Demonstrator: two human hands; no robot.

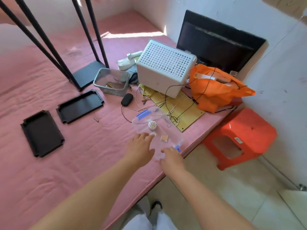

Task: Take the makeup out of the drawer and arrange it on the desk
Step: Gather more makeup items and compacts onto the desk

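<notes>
A clear plastic case with blue clasps (150,119) lies on the pink mattress (49,163) near its right edge. Inside it I see a small round white jar (152,125) and a small orange square compact (164,138). My left hand (141,149) rests on the case's near left part with fingers spread. At the case's near right edge, by a blue clasp (177,148), sits my right hand (172,157); its fingers curl there, and the grip is hard to tell.
Two black trays (42,132) (79,106) lie at the left, black rack legs (49,39) behind them. A mesh basket (111,81), white perforated box (166,67), orange bag (216,88), monitor (219,45), cables and yellow board (182,110) crowd the back. An orange stool (240,138) stands right.
</notes>
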